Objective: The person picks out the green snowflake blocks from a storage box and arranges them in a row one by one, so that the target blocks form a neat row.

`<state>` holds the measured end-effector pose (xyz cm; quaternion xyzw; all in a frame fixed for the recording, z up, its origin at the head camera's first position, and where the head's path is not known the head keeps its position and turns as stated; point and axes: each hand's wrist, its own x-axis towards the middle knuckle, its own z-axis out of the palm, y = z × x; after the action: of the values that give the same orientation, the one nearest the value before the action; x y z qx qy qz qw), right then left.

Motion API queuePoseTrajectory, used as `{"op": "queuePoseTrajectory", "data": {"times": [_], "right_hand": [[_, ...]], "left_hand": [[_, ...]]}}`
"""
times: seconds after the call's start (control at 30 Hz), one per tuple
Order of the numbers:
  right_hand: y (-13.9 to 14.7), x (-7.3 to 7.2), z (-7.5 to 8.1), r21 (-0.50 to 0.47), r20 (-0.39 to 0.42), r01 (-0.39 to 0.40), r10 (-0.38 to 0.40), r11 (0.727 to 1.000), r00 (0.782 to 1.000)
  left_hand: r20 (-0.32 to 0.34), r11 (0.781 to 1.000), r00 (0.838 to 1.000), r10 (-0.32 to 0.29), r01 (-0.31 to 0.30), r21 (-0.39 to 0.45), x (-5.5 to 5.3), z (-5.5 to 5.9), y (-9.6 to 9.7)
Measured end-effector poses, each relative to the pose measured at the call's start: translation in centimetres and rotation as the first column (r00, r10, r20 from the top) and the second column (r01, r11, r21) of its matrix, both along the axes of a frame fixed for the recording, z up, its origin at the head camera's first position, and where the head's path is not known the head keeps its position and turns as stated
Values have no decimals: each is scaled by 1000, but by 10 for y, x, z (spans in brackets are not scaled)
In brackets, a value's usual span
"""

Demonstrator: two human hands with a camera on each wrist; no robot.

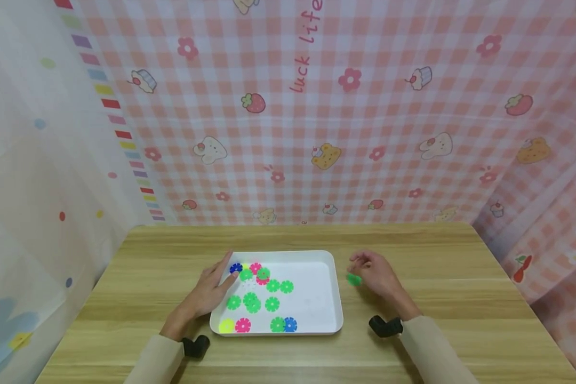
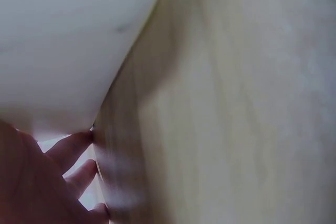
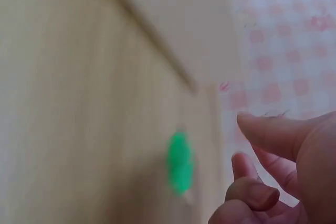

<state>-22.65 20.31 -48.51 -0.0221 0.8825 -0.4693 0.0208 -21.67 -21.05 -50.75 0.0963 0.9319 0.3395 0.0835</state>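
My left hand (image 1: 210, 290) holds the left side of a white tray (image 1: 317, 256), thumb over the rim and fingers along the outside. In the left wrist view, fingertips (image 2: 81, 140) show at the tray's wall. Green notched plastic discs (image 1: 272, 304) lie mostly in the tray's left half, among pink discs (image 1: 242, 326), yellow (image 1: 226, 326) and blue ones (image 1: 290, 324). Right of the tray, my right hand (image 1: 376, 274) hovers with bent fingers and nothing between thumb and fingertips. Just below it is a lone green disc (image 1: 353, 279), blurred in the right wrist view.
The tray stands on a wood-grain table (image 1: 422, 245). A pink checked curtain (image 1: 288, 133) hangs behind the table, and a pale patterned one (image 1: 67, 176) at the left. Black wrist mounts (image 1: 385, 326) sit at both cuffs.
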Motion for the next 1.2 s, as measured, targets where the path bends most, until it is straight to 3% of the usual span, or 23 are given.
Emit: {"op": "queuePoseTrajectory", "data": {"times": [0.2,0.4,0.5,0.77,0.9,1.2], "right_hand": [[-31,-6,29,-28,32,-155,156,987,987],[-66,-18,45,-59,157,-341,346,938,925],[-80,-23,44,-67,217,-384,389,921,895],[-105,-28,23,-72,302,-430,430,900,851],[-112,-27,14,-29,334,-413,398,910,855],[-119,-22,5,21,321,-382,356,924,878]], "left_hand": [[3,1000,1000,-4,4,-6,0,1,0],[11,1000,1000,0,0,-1,0,3,0],[17,1000,1000,0,0,-3,0,4,1],[11,1000,1000,-1,1,-5,1,5,1],[2,1000,1000,-7,7,-6,0,4,1],[7,1000,1000,-8,8,-8,0,5,2]]}}
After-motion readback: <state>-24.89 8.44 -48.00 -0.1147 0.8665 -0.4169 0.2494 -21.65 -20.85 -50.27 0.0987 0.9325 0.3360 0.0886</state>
